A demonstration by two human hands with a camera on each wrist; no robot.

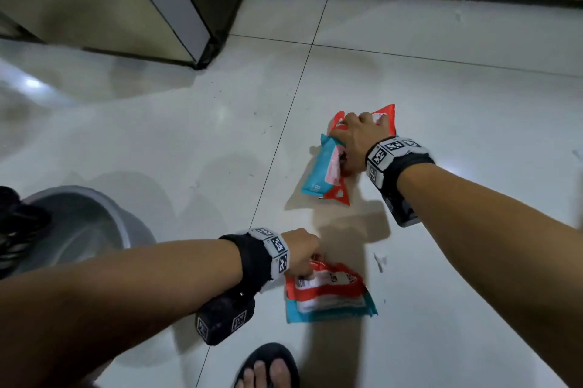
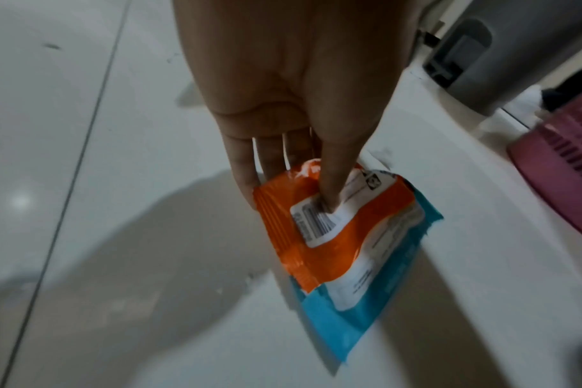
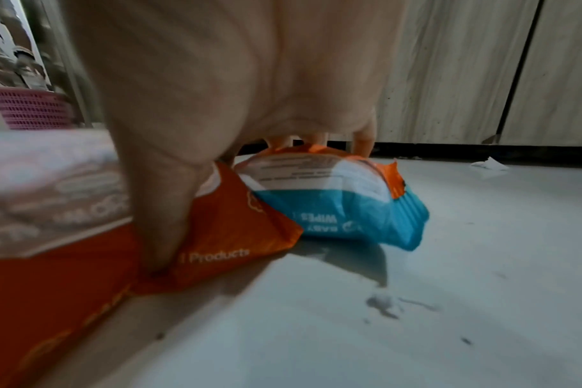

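Left hand (image 1: 299, 253): thumb on top, fingers beneath, pinching the near wipes packets (image 1: 331, 296), orange stacked on blue, low over the floor (image 1: 157, 135) just ahead of the foot (image 1: 268, 368). Right hand (image 1: 353, 141): fingers curled over the far wipes packets (image 1: 321, 173), orange and blue, on the floor further ahead. The two stacks lie apart.

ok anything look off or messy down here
Yes: wipes lie on the floor, the far wipe packs heaped askew in the right hand grip, the near wipe packs pinched by the left hand. White scraps and dark specks litter it too.
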